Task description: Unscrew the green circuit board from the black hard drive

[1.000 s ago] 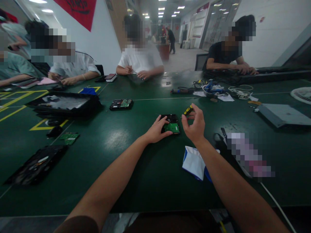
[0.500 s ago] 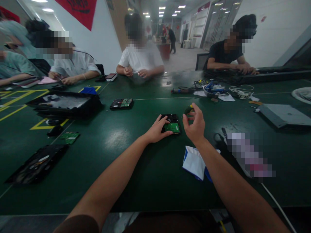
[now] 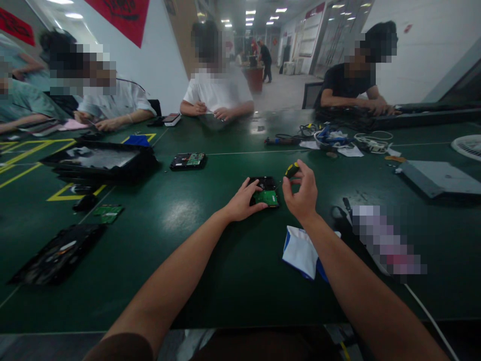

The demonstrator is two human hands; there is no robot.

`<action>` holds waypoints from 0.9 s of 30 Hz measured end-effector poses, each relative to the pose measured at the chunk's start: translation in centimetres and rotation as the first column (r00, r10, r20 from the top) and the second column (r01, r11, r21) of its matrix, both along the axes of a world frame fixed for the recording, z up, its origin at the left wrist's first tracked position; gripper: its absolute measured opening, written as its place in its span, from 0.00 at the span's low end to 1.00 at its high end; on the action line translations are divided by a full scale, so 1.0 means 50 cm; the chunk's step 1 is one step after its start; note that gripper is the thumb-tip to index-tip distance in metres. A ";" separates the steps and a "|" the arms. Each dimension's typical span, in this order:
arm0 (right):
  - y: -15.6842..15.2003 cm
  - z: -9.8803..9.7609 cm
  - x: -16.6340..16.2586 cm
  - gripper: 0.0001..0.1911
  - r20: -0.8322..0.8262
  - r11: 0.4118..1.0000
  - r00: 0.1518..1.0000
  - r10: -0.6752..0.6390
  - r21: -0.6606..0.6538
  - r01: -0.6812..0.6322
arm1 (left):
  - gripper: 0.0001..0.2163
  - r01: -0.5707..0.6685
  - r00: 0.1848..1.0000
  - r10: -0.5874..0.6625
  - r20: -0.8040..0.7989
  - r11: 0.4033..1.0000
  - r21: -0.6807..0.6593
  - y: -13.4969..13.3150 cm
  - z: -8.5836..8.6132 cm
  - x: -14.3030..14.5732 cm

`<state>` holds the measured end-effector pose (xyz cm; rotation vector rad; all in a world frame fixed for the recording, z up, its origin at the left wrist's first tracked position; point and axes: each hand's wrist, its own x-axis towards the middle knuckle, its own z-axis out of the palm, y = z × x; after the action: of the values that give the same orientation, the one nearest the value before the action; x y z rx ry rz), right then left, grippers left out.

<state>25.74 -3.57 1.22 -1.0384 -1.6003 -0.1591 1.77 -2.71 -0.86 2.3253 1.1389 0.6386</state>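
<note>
A hard drive (image 3: 267, 198) with a green circuit board lies on the table in front of me. My left hand (image 3: 243, 201) grips it from the left, its thumb along the near side and its fingers over the far part. Just right of the drive, my right hand (image 3: 301, 191) is raised and pinches a screwdriver (image 3: 291, 170) by its yellow and black handle. The screwdriver's tip is too small to make out. Below my right hand lies a white and blue cloth-like piece (image 3: 301, 252), partly covered by my forearm.
Another hard drive (image 3: 188, 161) lies farther left. At the left are a black tray (image 3: 101, 159), a loose green circuit board (image 3: 108, 213) and an opened black casing (image 3: 56, 254). Cables (image 3: 330, 135), a grey metal box (image 3: 441, 179) and a power strip's cord (image 3: 428, 313) lie right. Several people sit opposite.
The screwdriver handle has turned in my right fingers and shows more yellow. My left hand and the hard drive have stayed put.
</note>
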 end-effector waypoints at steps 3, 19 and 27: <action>0.002 -0.003 0.000 0.34 -0.009 1.000 1.000 0.025 -0.006 -0.025 | 0.31 0.000 1.000 0.000 0.009 1.000 -0.001 -0.001 0.001 0.000; 0.003 -0.005 0.002 0.35 0.002 1.000 1.000 0.004 0.019 -0.004 | 0.31 -0.001 1.000 0.001 -0.009 1.000 0.008 -0.006 0.007 0.000; 0.002 -0.007 0.001 0.35 -0.017 0.999 0.999 0.043 -0.024 -0.044 | 0.31 0.001 1.000 -0.001 -0.008 1.000 0.013 -0.004 0.007 0.001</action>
<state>25.79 -3.46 0.85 -1.0201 -1.6121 -0.1020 1.81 -2.90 -0.53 2.3411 1.1406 0.6384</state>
